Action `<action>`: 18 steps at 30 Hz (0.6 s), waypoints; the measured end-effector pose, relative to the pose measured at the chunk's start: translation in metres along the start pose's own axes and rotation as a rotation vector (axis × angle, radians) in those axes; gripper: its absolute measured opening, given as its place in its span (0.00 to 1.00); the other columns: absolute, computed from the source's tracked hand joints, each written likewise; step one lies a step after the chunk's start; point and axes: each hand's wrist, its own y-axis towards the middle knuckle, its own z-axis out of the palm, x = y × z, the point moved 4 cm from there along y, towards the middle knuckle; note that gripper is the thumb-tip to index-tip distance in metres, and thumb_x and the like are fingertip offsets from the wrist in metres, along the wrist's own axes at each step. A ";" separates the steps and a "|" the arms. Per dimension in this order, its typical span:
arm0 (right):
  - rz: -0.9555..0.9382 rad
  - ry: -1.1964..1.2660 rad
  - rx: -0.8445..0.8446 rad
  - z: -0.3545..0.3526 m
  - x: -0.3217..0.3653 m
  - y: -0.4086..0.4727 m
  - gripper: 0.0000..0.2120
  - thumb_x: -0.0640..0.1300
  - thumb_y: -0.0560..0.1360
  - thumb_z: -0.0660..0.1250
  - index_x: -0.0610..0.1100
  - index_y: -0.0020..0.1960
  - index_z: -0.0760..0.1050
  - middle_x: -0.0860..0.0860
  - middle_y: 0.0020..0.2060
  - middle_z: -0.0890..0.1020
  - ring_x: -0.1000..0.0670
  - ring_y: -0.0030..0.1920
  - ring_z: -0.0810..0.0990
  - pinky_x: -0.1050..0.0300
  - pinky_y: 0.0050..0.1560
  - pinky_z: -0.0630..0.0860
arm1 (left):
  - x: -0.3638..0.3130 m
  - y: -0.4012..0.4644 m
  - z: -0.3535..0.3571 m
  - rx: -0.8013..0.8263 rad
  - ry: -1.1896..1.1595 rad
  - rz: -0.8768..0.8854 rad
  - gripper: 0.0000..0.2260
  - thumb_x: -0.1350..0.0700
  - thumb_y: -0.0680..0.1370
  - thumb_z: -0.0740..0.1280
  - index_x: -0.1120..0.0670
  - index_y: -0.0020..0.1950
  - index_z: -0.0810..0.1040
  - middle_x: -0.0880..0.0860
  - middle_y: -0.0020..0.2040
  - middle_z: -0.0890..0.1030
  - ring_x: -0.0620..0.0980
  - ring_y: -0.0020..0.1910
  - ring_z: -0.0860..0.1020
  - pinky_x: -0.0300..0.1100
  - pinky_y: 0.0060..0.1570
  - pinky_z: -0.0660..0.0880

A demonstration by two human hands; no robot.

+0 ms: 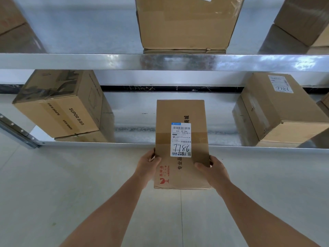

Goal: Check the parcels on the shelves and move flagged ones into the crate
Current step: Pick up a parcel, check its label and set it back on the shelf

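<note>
A tall brown cardboard parcel (180,113) lies lengthwise at the centre, its far end over the lower metal shelf (135,125) and its near end sticking out past the shelf's front edge. A white label on top reads 7786 in handwriting. My left hand (148,164) grips the parcel's left side near its front end, thumb on top. On the opposite side my right hand (211,169) grips it the same way. No crate is in view.
A SUPOR carton (58,104) stands at the left of the lower shelf and a labelled box (277,109) at the right. The upper shelf (89,61) carries a big box (185,24) at centre and others at both ends. Pale tiled floor lies below.
</note>
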 end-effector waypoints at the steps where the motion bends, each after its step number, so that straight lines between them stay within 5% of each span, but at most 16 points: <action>1: -0.001 0.001 -0.001 0.000 0.000 0.000 0.28 0.53 0.74 0.74 0.51 0.72 0.73 0.54 0.59 0.81 0.47 0.56 0.80 0.49 0.54 0.79 | 0.000 0.000 0.000 -0.002 0.003 -0.002 0.17 0.61 0.85 0.62 0.47 0.70 0.79 0.49 0.59 0.85 0.49 0.52 0.86 0.41 0.45 0.81; 18: 0.005 -0.010 0.000 0.001 -0.001 0.000 0.29 0.54 0.75 0.73 0.52 0.74 0.70 0.56 0.59 0.79 0.47 0.55 0.80 0.46 0.55 0.81 | 0.000 -0.001 0.002 0.007 -0.024 -0.003 0.17 0.61 0.85 0.61 0.42 0.67 0.77 0.47 0.58 0.86 0.49 0.51 0.86 0.42 0.45 0.82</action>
